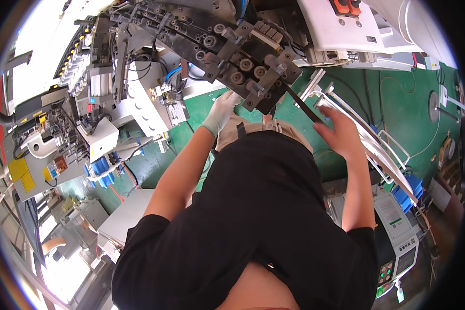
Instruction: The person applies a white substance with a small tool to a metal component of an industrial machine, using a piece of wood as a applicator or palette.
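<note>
Glossy green floor (418,121), dark cables (367,95) lying across it, round grey base (434,107) resting farther right

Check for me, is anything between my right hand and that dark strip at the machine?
Nothing visible: your right hand is right at the lower end of the dark strip; its upper end meets the machine.

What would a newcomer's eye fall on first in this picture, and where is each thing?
Probably the dark metal machine with its round rollers, at the top centre above the green floor. Next, the bare right hand, right of centre, at the lower end of a dark strip slanting down from the machine. Then the pale-gloved left hand, by the machine's lower edge.
</note>
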A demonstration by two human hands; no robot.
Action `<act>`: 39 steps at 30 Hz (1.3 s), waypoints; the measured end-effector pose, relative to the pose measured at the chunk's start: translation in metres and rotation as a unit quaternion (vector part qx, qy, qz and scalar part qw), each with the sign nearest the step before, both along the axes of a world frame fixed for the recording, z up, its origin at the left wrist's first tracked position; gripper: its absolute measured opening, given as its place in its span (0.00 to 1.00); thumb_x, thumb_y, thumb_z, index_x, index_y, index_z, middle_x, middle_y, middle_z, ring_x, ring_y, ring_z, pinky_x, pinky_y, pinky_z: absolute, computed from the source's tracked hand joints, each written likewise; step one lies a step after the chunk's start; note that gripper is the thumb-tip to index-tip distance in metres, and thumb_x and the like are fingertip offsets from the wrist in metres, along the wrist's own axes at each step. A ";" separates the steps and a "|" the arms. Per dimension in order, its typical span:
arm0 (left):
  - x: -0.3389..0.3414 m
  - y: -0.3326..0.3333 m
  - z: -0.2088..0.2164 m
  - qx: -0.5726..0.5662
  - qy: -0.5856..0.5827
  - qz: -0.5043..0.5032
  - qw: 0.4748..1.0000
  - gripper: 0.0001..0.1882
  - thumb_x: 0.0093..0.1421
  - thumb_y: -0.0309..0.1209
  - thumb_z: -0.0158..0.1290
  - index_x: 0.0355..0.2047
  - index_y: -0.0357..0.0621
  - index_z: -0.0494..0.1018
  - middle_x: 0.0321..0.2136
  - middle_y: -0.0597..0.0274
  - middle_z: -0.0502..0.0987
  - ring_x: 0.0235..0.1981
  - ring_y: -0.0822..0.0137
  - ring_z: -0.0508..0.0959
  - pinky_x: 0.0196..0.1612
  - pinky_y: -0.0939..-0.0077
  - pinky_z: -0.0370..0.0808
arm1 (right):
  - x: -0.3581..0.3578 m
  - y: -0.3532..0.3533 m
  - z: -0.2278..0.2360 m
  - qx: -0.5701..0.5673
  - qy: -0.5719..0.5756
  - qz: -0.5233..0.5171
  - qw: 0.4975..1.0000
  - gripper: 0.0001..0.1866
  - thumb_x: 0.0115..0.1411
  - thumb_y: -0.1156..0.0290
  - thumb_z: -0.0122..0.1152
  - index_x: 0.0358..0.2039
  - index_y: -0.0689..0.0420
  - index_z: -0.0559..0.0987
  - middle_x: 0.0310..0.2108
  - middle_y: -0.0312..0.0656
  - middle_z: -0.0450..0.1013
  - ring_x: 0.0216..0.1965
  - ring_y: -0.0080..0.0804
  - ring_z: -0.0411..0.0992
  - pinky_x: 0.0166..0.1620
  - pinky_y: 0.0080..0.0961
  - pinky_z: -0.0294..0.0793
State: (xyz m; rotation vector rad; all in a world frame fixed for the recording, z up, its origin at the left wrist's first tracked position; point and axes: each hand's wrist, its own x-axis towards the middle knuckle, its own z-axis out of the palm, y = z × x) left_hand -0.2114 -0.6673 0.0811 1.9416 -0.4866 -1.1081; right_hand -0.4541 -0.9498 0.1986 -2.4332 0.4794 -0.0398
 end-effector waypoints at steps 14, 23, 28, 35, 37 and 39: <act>0.005 0.010 -0.037 -0.045 -0.111 -0.125 0.985 0.27 0.70 0.47 0.47 0.55 0.33 0.73 0.52 0.51 0.78 0.54 0.60 0.77 0.62 0.68 0.68 | 0.022 0.021 -0.011 -0.069 0.140 -0.100 0.983 0.13 0.65 0.57 0.59 0.33 0.53 0.80 0.26 0.47 0.78 0.29 0.54 0.77 0.32 0.47 0.74; 0.005 0.007 -0.024 -0.008 0.049 0.141 0.989 0.24 0.70 0.43 0.48 0.53 0.34 0.75 0.47 0.53 0.81 0.51 0.62 0.78 0.59 0.69 0.70 | 0.057 0.040 -0.029 -0.096 0.040 -0.082 0.991 0.13 0.67 0.56 0.58 0.36 0.51 0.81 0.27 0.44 0.79 0.27 0.49 0.78 0.28 0.45 0.74; 0.047 0.014 0.040 -0.082 -0.011 0.326 0.942 0.22 0.69 0.37 0.49 0.52 0.29 0.75 0.45 0.55 0.82 0.49 0.65 0.78 0.57 0.69 0.71 | 0.085 0.048 -0.020 -0.069 0.047 -0.070 0.994 0.16 0.67 0.54 0.57 0.37 0.55 0.81 0.29 0.47 0.79 0.30 0.51 0.78 0.31 0.46 0.75; 0.061 0.081 -0.012 0.037 -0.067 0.197 0.977 0.25 0.69 0.42 0.52 0.56 0.33 0.74 0.47 0.59 0.80 0.46 0.67 0.77 0.52 0.74 0.71 | 0.030 -0.003 0.008 -0.063 -0.052 0.016 0.997 0.16 0.61 0.61 0.64 0.43 0.58 0.82 0.38 0.51 0.79 0.37 0.55 0.78 0.41 0.47 0.76; 0.044 0.097 -0.027 0.070 -0.046 0.185 0.979 0.25 0.68 0.43 0.52 0.56 0.34 0.74 0.48 0.58 0.80 0.45 0.67 0.77 0.52 0.75 0.71 | 0.008 -0.013 0.004 -0.026 0.016 0.005 1.000 0.13 0.61 0.63 0.64 0.41 0.58 0.82 0.35 0.50 0.79 0.35 0.54 0.77 0.39 0.46 0.75; 0.021 0.097 -0.014 0.113 -0.037 0.158 0.980 0.25 0.69 0.42 0.51 0.58 0.35 0.73 0.49 0.55 0.80 0.47 0.64 0.78 0.54 0.75 0.71 | 0.001 -0.011 -0.009 0.022 0.086 -0.040 0.995 0.12 0.63 0.63 0.63 0.40 0.57 0.82 0.33 0.49 0.79 0.33 0.54 0.77 0.36 0.46 0.75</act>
